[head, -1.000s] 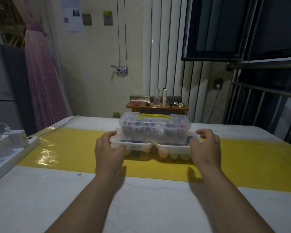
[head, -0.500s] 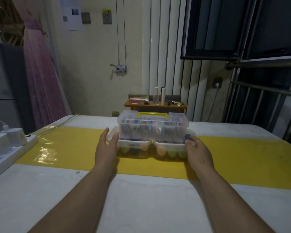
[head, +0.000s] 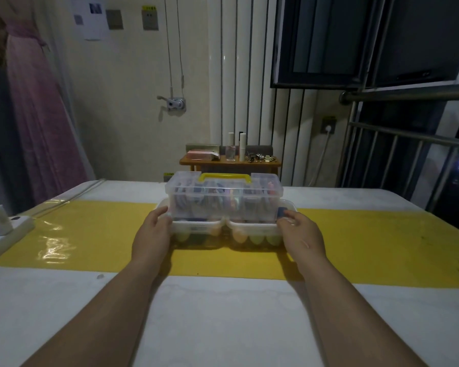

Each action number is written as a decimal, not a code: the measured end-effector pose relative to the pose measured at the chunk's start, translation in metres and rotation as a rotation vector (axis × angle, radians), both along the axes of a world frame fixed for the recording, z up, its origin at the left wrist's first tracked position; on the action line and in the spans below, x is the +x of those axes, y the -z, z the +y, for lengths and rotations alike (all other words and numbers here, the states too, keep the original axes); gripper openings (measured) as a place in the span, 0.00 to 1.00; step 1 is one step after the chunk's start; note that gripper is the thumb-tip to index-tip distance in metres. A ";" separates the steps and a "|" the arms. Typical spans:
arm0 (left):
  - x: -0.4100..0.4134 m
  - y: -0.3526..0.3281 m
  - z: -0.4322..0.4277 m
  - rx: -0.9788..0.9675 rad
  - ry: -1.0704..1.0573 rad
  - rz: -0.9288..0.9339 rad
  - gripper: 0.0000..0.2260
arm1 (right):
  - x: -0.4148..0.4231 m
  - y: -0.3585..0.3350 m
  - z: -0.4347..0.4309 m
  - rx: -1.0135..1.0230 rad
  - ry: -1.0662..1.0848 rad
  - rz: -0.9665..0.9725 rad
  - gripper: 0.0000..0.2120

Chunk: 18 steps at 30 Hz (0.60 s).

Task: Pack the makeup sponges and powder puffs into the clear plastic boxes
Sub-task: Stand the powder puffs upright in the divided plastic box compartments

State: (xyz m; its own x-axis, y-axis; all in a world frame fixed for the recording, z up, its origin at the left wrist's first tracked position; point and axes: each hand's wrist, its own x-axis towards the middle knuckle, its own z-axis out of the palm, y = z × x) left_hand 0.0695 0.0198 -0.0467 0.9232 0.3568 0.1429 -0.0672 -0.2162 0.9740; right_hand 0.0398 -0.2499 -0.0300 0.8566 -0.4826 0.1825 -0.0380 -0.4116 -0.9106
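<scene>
- Clear plastic is all we handle in the head view. A tall case (head: 223, 205) with a yellow handle (head: 224, 177) stands on two low boxes. The left box (head: 196, 229) and the right box (head: 255, 230) lie end to end, touching, on the yellow mat (head: 90, 234) that crosses the white table (head: 223, 327).
- Rounded orange and pale green sponges (head: 240, 237) show through the front walls of both low boxes. What fills the case is a blur of colours, so we cannot say where the powder puffs are.
- Our left hand (head: 154, 234) grips the outer end of the left box, thumb up by the case's lower corner. The fingers curl round the far side, their tips hidden.
- Our right hand (head: 304, 235) holds the outer end of the right box the same way, thumb on the rim and fingers bent out of sight behind it.
- We judge the step to be moving the whole stack as one.
- To do it well, we should press inward evenly so the two boxes stay butted together, and keep everything level.
- The case appears to rest loose across the seam. If either box dips, the pair could fold at the middle and tip it.
- Sliding along the mat looks safer than lifting.
- A power strip (head: 8, 234) lies at the left edge, well apart.
</scene>
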 end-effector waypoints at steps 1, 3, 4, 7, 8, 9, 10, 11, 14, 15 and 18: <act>0.000 -0.001 0.001 0.011 0.001 0.004 0.15 | 0.000 0.000 0.000 0.006 0.003 -0.005 0.15; -0.001 -0.001 0.000 0.030 0.015 0.016 0.15 | -0.003 0.000 -0.003 0.013 0.013 -0.014 0.15; -0.002 -0.001 -0.001 0.037 0.020 0.017 0.15 | -0.004 0.000 -0.004 0.016 0.021 -0.016 0.15; -0.008 -0.003 -0.011 0.059 0.029 0.017 0.15 | -0.008 -0.003 -0.010 0.028 0.058 -0.014 0.15; -0.009 -0.004 -0.014 0.070 0.033 0.018 0.15 | -0.010 -0.004 -0.012 0.027 0.066 -0.012 0.15; -0.011 -0.004 -0.019 0.081 0.039 0.020 0.15 | -0.012 -0.006 -0.016 0.024 0.072 -0.009 0.15; -0.012 -0.004 -0.021 0.088 0.042 0.022 0.15 | -0.013 -0.006 -0.019 0.018 0.074 -0.007 0.15; -0.013 -0.005 -0.026 0.093 0.045 0.023 0.15 | -0.015 -0.006 -0.023 0.014 0.077 -0.009 0.15; -0.016 -0.005 -0.038 0.123 0.049 0.026 0.16 | -0.021 -0.006 -0.034 0.016 0.091 -0.011 0.16; -0.017 -0.005 -0.043 0.132 0.053 0.022 0.16 | -0.023 -0.006 -0.039 0.015 0.096 -0.010 0.16; -0.020 -0.005 -0.054 0.142 0.068 0.018 0.16 | -0.027 -0.006 -0.050 0.016 0.106 -0.012 0.16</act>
State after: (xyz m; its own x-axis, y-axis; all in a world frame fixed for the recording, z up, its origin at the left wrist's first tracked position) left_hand 0.0497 -0.0340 -0.0419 0.9474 0.2705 0.1709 -0.0694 -0.3476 0.9351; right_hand 0.0125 -0.2994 -0.0243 0.7981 -0.5737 0.1842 -0.0694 -0.3911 -0.9177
